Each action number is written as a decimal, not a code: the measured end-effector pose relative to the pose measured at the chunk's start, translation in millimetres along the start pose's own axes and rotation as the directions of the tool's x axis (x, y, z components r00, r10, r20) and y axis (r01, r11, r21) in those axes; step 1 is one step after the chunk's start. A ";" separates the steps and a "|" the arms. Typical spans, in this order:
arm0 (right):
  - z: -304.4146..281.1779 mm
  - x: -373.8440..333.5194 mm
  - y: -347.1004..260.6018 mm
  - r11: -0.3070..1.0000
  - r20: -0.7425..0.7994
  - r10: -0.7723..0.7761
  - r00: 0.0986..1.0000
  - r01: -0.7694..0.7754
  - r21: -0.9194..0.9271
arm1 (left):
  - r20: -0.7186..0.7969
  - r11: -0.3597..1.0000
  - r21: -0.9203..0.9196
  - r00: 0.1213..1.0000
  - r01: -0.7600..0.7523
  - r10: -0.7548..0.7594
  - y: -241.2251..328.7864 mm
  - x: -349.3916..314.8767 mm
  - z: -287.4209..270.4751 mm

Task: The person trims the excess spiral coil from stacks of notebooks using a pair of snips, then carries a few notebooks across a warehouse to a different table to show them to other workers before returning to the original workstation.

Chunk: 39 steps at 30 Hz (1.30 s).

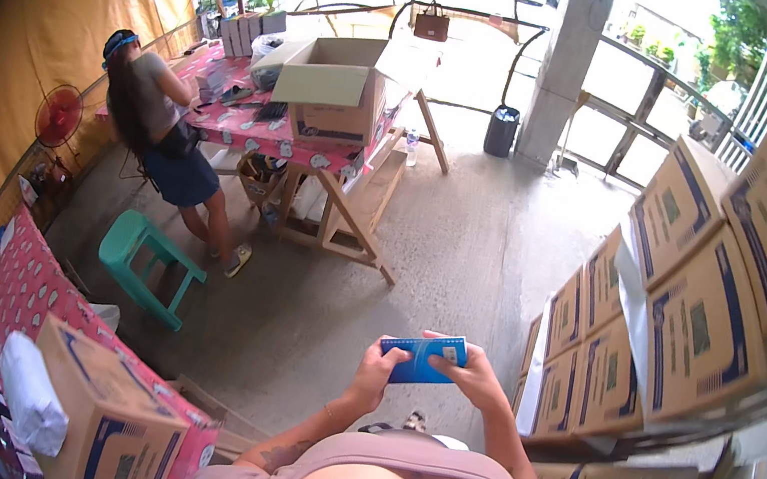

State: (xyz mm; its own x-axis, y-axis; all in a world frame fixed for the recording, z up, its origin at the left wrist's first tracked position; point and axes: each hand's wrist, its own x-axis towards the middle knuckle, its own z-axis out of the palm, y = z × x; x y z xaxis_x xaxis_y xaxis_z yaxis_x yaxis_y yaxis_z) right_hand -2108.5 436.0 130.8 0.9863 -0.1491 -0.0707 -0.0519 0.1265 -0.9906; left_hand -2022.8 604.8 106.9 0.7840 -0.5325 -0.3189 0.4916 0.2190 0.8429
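Note:
A flat blue box (pixel 421 362) with white markings is held level in front of my body, between both hands. My left hand (pixel 372 376) grips its left end, thumb lying over the top face. Around the right end closes my right hand (pixel 479 379), thumb also on top and fingers behind the edge. Whatever the box contains is hidden. Below it is the concrete floor, and nothing else touches either hand.
Tall stacks of cardboard cartons (pixel 708 329) line my right. At left stand a teal stool (pixel 154 264) and a carton (pixel 113 402) on a pink-covered table. Another person (pixel 160 121) works at a far table (pixel 230 128) bearing an open carton (pixel 335 89). A red fan (pixel 60 116) stands by the curtain.

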 end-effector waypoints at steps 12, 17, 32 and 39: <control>-183.0 350.9 -9.0 0.999 0.003 0.020 1.000 -0.020 0.032 | -0.082 0.989 0.099 0.989 -0.112 0.121 71.9 381.1 53.5; -288.2 462.2 9.3 0.979 -0.254 0.068 0.965 -0.016 0.203 | 0.264 0.863 0.488 0.965 -0.133 -0.001 139.1 559.7 117.0; -621.6 841.7 -46.1 0.983 -0.216 0.129 0.968 -0.096 0.155 | 0.204 0.865 0.466 0.974 -0.186 0.100 174.5 1024.0 288.4; -683.2 1082.5 -113.0 0.991 0.165 0.122 0.979 -0.128 0.026 | 0.152 0.928 0.324 0.978 -0.186 0.143 258.8 1188.1 274.6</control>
State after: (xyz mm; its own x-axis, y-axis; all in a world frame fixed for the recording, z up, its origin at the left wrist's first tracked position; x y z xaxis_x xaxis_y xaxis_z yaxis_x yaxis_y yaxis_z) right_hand -1142.0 -409.7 86.3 0.9848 0.0318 -0.1708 -0.1738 0.1695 -0.9701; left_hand -1068.1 -195.8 65.2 0.7798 -0.6134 -0.1252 0.1872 0.0376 0.9816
